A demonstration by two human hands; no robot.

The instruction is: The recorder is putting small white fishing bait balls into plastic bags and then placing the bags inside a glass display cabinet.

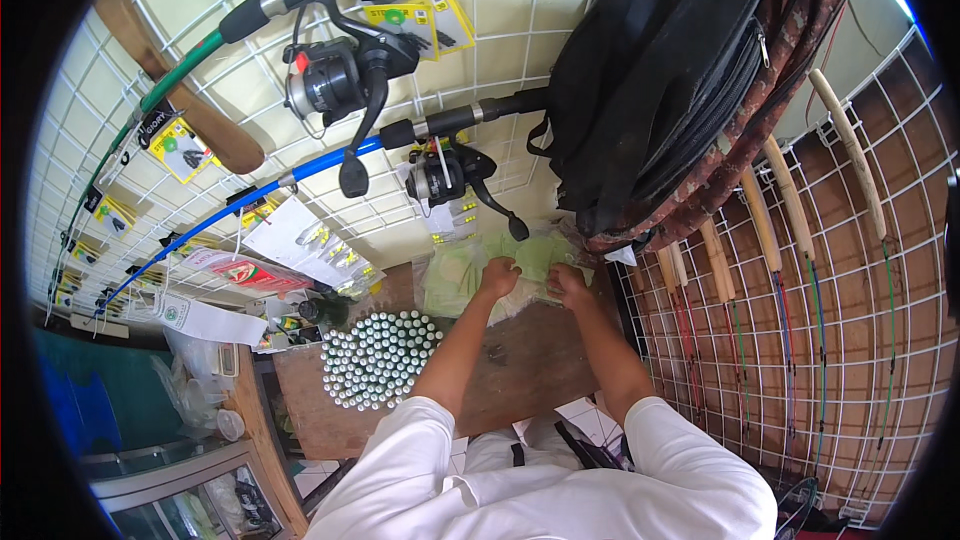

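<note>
My left hand (500, 276) is curled closed at the far side of the wooden table (530, 360), over a layer of thin pale green sheets (455, 280). Just to its right, my right hand (568, 284) is also closed, with its fingers bent inward above the same sheets. The sheets look crumpled and overlapping, like thin plastic or paper. Anything pinched in either hand is too small to make out. Left of my forearms, many small round pieces with whitish tops (380, 360) stand packed together on the tabletop.
A wire grid on the wall holds a green fishing rod with reel (335, 80), a blue rod with reel (445, 175) and small yellow packets (185, 150). Black bags (660, 90) hang ahead. Wooden-handled rods (765, 225) line the right grid. A dark jar (322, 311) stands left.
</note>
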